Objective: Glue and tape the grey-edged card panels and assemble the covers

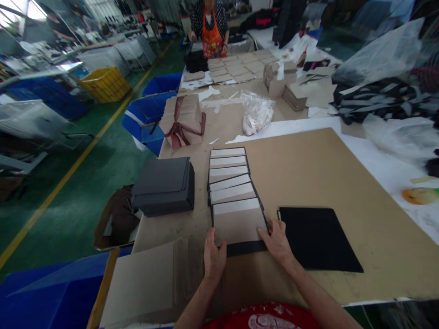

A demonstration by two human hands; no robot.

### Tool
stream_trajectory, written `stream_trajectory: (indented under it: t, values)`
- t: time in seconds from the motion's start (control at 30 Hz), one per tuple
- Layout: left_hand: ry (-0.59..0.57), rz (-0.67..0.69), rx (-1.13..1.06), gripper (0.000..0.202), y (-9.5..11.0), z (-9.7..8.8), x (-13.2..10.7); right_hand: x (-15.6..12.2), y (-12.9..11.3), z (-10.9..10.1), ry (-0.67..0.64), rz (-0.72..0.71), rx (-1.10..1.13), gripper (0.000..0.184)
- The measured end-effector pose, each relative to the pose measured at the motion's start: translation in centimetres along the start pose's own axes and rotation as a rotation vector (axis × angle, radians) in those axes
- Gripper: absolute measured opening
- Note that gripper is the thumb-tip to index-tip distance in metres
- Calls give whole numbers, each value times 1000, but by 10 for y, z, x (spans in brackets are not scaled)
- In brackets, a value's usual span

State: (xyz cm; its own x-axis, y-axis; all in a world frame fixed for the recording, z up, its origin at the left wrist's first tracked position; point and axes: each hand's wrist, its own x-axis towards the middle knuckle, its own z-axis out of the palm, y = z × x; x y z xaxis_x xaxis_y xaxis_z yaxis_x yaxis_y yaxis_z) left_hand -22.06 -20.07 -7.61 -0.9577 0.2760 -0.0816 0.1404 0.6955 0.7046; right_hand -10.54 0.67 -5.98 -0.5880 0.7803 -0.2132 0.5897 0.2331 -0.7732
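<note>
A beige cardboard panel (pixel 240 225) with a white strip along its far side and black edging lies in front of me, at the near end of a row of overlapping panels (pixel 229 173) of the same look. My left hand (pixel 215 258) grips its left near corner, thumb by the black near edge. On the right side my right hand (pixel 278 240) holds the opposite corner, thumb on top. Just right of that hand, a flat black sheet (pixel 317 237) rests on the table. A stack of dark grey sheets (pixel 163 185) stands left of the row.
Bare boards (pixel 144 278) are piled at the near left, beside a blue bin (pixel 55 292). Farther along the table (pixel 308 169) are a ribbon-tied board bundle (pixel 183 119), a clear plastic bag (pixel 256 112) and black straps (pixel 387 98). Someone in an orange apron (pixel 211 34) stands at the far end.
</note>
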Motion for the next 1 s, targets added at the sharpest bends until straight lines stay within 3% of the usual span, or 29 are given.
stream_trajectory:
  t: [0.13,0.3,0.4,0.53,0.63,0.73,0.83,0.93,1.0]
  values:
    - [-31,-13,-36,52,-2,-1,1,2,-24,-7,-102,192,227,53]
    - [53,-2,-14,59,-2,-9,-1,0,-36,-5,-240,196,566,40]
    - [30,11,-8,66,-2,-14,-6,-1,-12,-43,-190,209,663,45]
    - [-49,-3,-37,60,1,-14,-14,0,46,-131,2,297,736,49]
    - [-51,14,-69,54,16,-4,-19,9,87,-179,25,350,686,54]
    - [-176,24,-202,45,44,16,-28,21,119,-195,-34,346,576,54]
    - [-370,62,-300,38,78,43,-40,32,142,-193,55,325,334,56]
    - [-519,124,-246,44,107,72,-51,38,154,-191,163,308,106,60]
    - [-560,162,-166,53,121,88,-57,39,156,-193,129,295,116,58]
